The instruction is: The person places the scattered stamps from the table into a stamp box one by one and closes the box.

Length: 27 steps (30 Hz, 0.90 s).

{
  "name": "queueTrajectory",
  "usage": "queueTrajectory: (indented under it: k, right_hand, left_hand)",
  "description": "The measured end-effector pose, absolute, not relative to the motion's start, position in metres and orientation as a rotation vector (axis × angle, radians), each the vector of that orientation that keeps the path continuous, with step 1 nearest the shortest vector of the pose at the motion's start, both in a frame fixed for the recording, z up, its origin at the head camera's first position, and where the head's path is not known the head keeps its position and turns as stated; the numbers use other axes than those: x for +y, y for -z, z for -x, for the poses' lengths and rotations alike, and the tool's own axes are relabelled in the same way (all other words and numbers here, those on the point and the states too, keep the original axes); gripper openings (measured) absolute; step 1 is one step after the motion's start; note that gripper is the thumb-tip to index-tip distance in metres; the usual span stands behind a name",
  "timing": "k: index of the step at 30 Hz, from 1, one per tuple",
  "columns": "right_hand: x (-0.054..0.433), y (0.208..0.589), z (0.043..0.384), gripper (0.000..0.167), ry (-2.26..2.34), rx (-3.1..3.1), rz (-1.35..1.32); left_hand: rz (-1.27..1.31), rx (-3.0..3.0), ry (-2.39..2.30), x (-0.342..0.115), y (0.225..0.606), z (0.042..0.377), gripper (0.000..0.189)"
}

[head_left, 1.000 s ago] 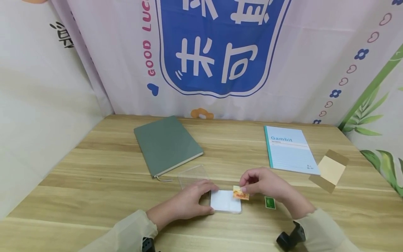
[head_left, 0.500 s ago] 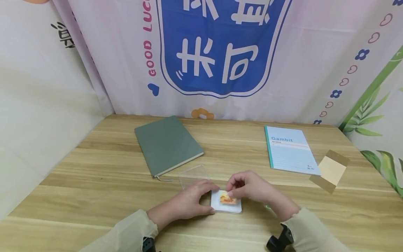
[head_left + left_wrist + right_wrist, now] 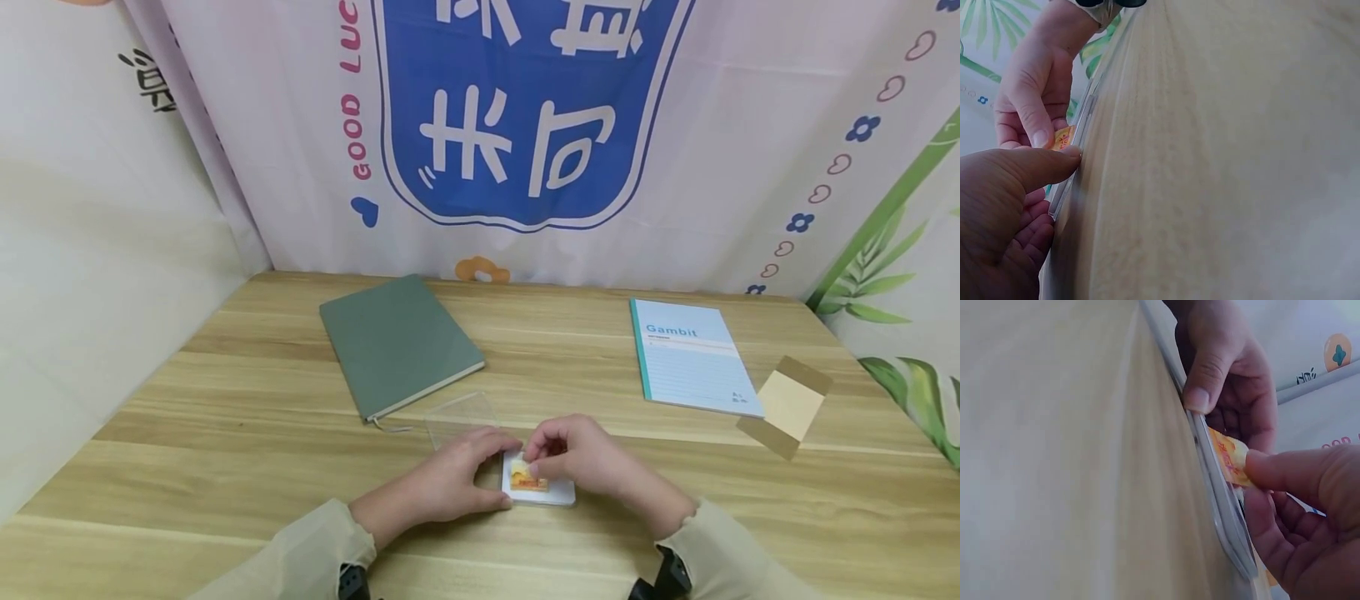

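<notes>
A small yellow-orange stamp [image 3: 528, 478] is pinched between the thumb and forefinger of my right hand [image 3: 581, 457]. It lies over the left part of a white pad [image 3: 558, 493] set in a flat clear plastic case [image 3: 1211, 481]. In the right wrist view the stamp [image 3: 1229, 456] tilts up from the white surface, its lower edge at or near it. My left hand [image 3: 446, 477] grips the case's left side, thumb at the near edge and fingers at the far edge. The case's clear lid [image 3: 459, 417] stands out behind the left hand, partly covered by it.
A dark green hardcover notebook [image 3: 401, 346] lies at the back left of the wooden table [image 3: 225, 417]. At the back right are a pale blue notebook [image 3: 690, 358] and an unfolded tan paper piece [image 3: 791, 407]. A curtain [image 3: 300, 208] hangs behind the table.
My right hand has carried the stamp leftward, from the pad's right edge to its left part. A small green stamp on the table has become hidden behind the right arm. The left hand stays put.
</notes>
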State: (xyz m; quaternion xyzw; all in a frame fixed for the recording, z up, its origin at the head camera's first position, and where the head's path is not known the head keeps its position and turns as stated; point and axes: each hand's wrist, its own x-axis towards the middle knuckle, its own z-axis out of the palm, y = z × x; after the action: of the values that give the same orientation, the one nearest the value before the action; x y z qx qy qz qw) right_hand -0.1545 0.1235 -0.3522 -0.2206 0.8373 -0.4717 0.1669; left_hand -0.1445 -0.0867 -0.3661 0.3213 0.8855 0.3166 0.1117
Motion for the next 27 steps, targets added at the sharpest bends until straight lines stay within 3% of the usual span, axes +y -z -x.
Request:
queueTrajectory:
  k: [13,27]
  right_hand:
    - [0.114,0.363,0.145,0.009,1.292,2.602,0.757]
    - [0.109,0.365,0.141,0.012,1.219,2.762,0.706]
  left_hand:
    - [-0.922,2.580,-0.988,-0.087,0.369,0.145,0.058]
    - [-0.944,2.584,-1.001,-0.088,0.370,0.146,0.058]
